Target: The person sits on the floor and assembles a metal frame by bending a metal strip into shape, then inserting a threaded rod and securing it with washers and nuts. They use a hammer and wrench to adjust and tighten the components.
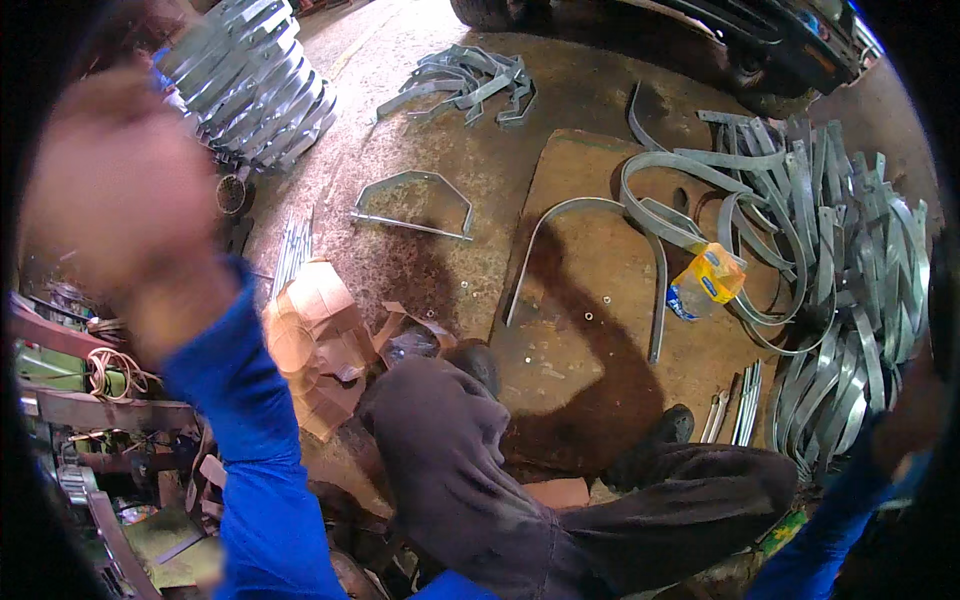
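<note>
My left hand (120, 190) is raised at the upper left, close to the camera and smeared by motion, so its fingers cannot be made out. Low at the far right, my right hand (908, 425) is dim and partly cut off at the picture's rim. It is beside the big heap of curved galvanized metal strips (840, 250); whether it touches one is unclear. A U-shaped metal strip (585, 203) lies on the brown board (560, 370) in front of me. Farther off, an angled metal bracket (410, 178) with a straight rod across its ends rests on the floor.
Several angled strips (470, 80) lie piled farther away, and nested metal brackets (255, 80) stack up at the far left. A torn cardboard box (325, 310) sits near my left knee. A yellow-and-blue packet (712, 275), metal rods (747, 402) and wrenches (714, 415) lie at the right.
</note>
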`<state>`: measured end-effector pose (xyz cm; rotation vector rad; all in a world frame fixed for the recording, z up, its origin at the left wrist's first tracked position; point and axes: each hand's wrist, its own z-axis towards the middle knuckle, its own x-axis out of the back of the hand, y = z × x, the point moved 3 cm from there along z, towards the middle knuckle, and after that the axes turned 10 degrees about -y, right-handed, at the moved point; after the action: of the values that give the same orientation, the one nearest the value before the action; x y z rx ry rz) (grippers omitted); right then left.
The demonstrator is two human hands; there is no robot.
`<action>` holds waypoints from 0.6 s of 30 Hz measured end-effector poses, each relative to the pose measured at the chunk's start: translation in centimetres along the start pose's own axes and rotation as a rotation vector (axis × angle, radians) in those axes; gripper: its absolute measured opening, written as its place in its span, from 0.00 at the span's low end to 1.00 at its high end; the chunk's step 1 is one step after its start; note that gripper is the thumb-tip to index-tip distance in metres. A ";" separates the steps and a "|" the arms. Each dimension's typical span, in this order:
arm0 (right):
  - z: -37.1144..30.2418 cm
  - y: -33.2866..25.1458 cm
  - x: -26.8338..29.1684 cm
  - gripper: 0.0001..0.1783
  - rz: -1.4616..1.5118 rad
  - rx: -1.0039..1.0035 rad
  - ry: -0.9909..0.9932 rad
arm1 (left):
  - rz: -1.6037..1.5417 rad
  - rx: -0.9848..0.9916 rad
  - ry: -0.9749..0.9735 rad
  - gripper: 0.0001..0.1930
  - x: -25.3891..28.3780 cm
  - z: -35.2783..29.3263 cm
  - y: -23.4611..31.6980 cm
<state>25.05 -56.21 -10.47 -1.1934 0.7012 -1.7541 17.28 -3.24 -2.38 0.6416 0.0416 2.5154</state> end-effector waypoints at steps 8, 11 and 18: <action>-3.5 -2.2 -19.4 0.14 -0.280 -0.203 -0.967 | 0.124 0.854 -0.892 0.17 -20.9 -27.2 -26.2; -4.6 -3.1 -21.2 0.19 -0.495 -0.209 -1.253 | 0.318 0.969 -1.077 0.21 -27.0 -34.9 -30.2; -4.4 0.6 -22.4 0.20 -0.436 -0.448 -1.079 | 0.376 1.411 -0.973 0.32 -35.9 -38.8 -35.1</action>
<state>24.70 -36.67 -22.29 -2.4349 0.1561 -0.9797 43.75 12.25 -57.92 2.4533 1.4767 1.8079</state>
